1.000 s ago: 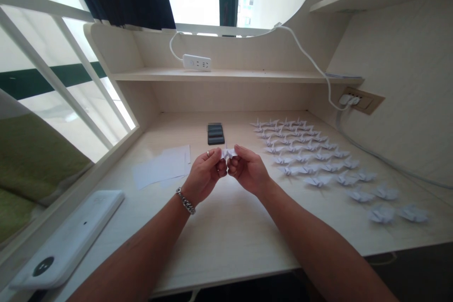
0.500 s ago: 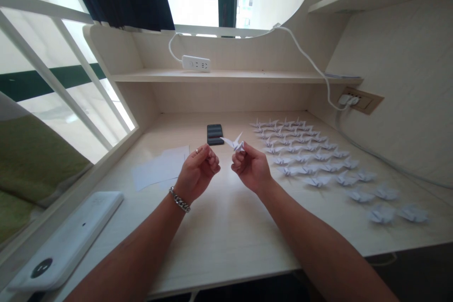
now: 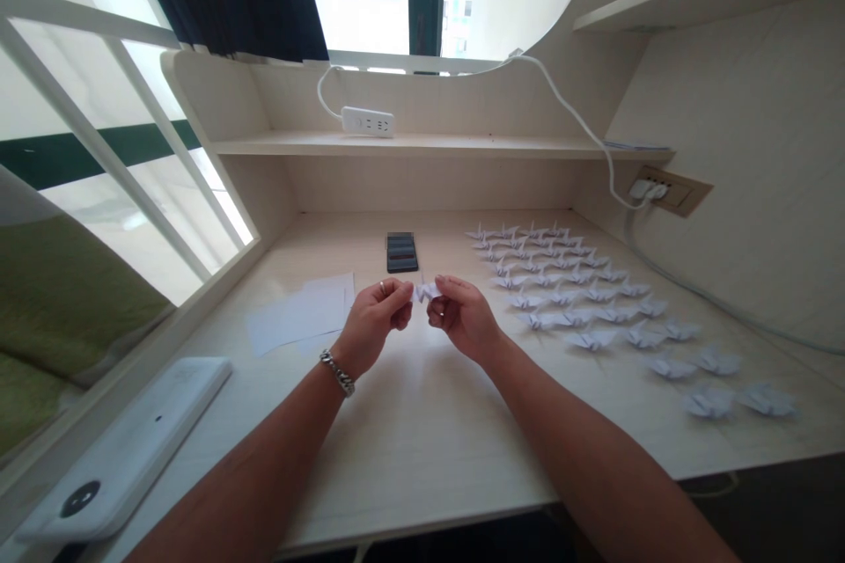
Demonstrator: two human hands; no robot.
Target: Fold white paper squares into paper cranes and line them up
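Note:
Between my two hands, above the middle of the desk, is a small white paper crane (image 3: 426, 291). My left hand (image 3: 378, 317) pinches its left end between thumb and fingers; a ring and a chain bracelet show on that side. My right hand (image 3: 466, 317) has closed on the crane's right end. Parts of the paper are covered by the fingertips. To the right, rows of finished white paper cranes (image 3: 561, 295) stand on the desk. White paper sheets (image 3: 290, 317) lie flat to the left of my left hand.
A black phone (image 3: 402, 252) lies behind my hands. At the left front edge rests a long white device (image 3: 132, 449). A power strip (image 3: 368, 121) sits on the shelf (image 3: 449, 142), and a white cable (image 3: 574, 110) runs to a wall socket (image 3: 677, 191).
My left hand has moved right and up and now grips the crane's left end. The right hand has lowered the crane slightly and turned it.

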